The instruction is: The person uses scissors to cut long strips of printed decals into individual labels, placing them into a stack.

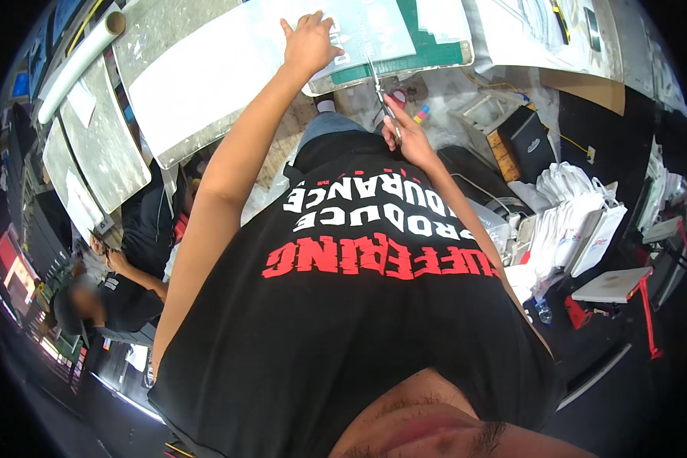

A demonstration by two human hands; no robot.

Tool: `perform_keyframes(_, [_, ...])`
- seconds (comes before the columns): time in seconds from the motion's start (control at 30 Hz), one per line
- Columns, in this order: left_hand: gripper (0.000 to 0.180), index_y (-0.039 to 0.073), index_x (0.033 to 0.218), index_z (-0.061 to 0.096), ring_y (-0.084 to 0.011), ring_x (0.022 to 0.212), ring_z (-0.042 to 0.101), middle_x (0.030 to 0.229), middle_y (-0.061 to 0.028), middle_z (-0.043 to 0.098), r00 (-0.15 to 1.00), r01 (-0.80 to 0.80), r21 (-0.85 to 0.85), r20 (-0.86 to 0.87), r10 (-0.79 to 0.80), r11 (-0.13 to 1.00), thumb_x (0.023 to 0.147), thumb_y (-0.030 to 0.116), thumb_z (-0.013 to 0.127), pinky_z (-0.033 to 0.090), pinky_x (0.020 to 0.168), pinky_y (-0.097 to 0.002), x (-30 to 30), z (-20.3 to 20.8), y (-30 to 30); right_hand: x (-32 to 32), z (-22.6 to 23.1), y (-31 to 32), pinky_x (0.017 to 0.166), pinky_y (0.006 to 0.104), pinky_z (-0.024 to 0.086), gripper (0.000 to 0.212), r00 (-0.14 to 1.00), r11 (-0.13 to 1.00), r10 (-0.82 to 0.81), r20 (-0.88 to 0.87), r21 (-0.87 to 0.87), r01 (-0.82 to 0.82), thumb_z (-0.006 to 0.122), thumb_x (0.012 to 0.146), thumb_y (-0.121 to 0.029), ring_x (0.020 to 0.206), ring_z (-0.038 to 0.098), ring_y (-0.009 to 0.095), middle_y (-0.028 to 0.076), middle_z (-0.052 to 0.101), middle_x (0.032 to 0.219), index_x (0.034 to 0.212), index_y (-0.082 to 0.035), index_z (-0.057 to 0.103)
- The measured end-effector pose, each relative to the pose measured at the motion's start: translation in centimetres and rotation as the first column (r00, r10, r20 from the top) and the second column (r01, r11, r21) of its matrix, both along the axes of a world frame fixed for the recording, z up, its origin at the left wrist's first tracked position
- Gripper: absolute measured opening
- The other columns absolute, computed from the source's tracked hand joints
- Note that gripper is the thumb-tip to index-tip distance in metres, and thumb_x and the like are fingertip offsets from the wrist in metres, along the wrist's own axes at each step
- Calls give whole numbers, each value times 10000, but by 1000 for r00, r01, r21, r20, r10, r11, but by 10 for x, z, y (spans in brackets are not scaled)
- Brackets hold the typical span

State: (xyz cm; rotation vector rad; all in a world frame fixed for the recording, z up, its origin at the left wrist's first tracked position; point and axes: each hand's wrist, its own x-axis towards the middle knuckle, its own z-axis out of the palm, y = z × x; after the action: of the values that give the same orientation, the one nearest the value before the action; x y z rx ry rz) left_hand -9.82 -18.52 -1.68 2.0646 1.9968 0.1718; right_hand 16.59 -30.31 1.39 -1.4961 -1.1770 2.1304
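My left hand lies with spread fingers on a pale blue sheet with white print. Under that sheet is a green cutting mat at the table's near edge. My right hand grips a pair of metal scissors, fingers around the handles. The scissor blades point away from me, and their tips meet the near edge of the pale sheet. Whether the blades are apart is too small to tell.
A white sheet covers the table to the left, beside a long white roll. A co-worker sits at far left. Right of me are a black box and many white bags. More papers lie at far right.
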Motion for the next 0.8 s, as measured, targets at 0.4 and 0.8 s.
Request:
perform_keyframes(0.4, [652, 141, 1244, 621, -257, 1344, 411, 1423, -81, 488, 1000, -24, -27, 3, 24, 999, 664, 343, 840, 185, 1089, -719, 0, 0, 1, -6, -6, -6, 526, 253, 413, 550, 992, 997, -72, -102, -6, 72, 532, 1002, -218, 571, 449, 99, 14, 500, 682, 1507, -161, 324])
perform_keyframes(0.8, [659, 133, 1250, 614, -262, 1350, 405, 1426, -89, 483, 999, -38, -15, 39, 38, 999, 657, 301, 847, 170, 1092, -720, 0, -2, -1, -7, -11, -8, 511, 252, 410, 555, 989, 994, -101, -111, -40, 97, 546, 993, -186, 567, 457, 104, 17, 502, 672, 1503, -158, 327])
